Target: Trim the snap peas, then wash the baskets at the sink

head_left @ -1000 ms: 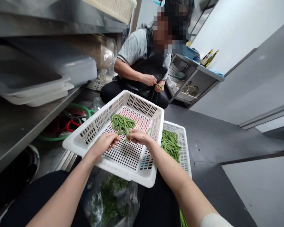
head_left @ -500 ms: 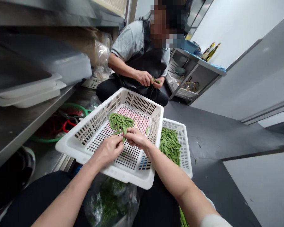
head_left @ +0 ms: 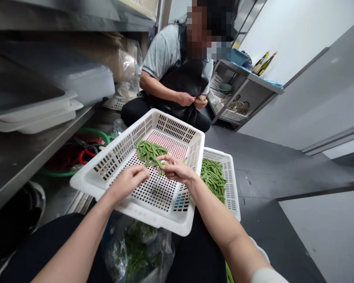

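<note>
1. Seen from above, a person's right hand [head_left: 175,169] holds a single green pod [head_left: 159,163] between thumb and fingers, over the inside of a white slotted basket [head_left: 153,217].
2. The pod lies at the right hand's fingertips, on the side facing the left hand [head_left: 131,181]. Its long axis appears to slant from upper left to lower right. The right hand is the nearer, touching it; the left is just beside, apart from it.
3. The left hand's fingers are curled in narrow against the thumb; whether they pinch anything cannot be told.
4. The pod is flat, slender and bright green, partly covered by the fingers.
5. Just beyond it, a small heap of similar pods [head_left: 151,150] rests on the basket's perforated floor.
6. To the right, partly behind this basket, a second white basket [head_left: 232,184] holds many more green pods [head_left: 212,179].
7. Opposite, another person's hands [head_left: 186,99] meet around a small green piece [head_left: 200,100].
</note>
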Demonstrator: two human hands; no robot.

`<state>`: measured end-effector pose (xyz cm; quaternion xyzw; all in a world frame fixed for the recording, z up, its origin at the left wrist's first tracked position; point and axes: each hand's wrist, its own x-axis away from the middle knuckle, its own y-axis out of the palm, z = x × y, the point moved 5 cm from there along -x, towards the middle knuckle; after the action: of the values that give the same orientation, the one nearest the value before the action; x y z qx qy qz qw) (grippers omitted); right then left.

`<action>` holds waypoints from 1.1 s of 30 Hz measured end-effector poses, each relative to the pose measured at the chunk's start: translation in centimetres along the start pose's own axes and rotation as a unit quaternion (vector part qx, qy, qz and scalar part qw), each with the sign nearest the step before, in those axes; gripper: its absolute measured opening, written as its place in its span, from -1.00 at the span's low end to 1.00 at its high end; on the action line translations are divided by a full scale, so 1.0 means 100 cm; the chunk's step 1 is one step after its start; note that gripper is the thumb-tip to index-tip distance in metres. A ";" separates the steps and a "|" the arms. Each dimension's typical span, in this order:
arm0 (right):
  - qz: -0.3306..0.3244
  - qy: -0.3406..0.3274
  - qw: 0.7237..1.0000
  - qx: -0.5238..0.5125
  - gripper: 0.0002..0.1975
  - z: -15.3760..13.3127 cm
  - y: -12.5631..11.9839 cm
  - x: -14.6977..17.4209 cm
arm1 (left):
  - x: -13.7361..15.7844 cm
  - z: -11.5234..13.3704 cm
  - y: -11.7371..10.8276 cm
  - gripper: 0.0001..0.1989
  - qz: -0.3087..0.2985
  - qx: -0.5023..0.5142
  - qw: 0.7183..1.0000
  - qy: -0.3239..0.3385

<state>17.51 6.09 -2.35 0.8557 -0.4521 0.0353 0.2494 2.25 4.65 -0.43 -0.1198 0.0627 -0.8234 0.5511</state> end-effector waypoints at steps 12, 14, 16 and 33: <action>0.097 -0.072 0.989 0.086 -0.57 0.000 0.010 -0.001 | -0.001 -0.006 0.030 -0.70 -0.026 -0.095 0.994 0.036; 0.111 -0.076 0.984 0.115 -0.57 0.001 0.009 -0.001 | -0.001 -0.005 0.029 -0.71 -0.012 -0.116 0.992 0.042; 0.111 -0.076 0.979 0.154 -0.60 0.001 0.008 -0.001 | 0.000 -0.002 0.028 -0.75 0.007 -0.159 0.985 0.070; -0.006 -0.024 0.984 0.176 -0.65 -0.009 0.004 0.016 | 0.005 0.004 -0.015 -0.79 0.135 -0.043 0.990 0.025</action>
<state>18.26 5.07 -0.93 0.8896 -0.4392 0.0925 0.0843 0.88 4.79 0.39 -0.1129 0.1278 -0.7405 0.6500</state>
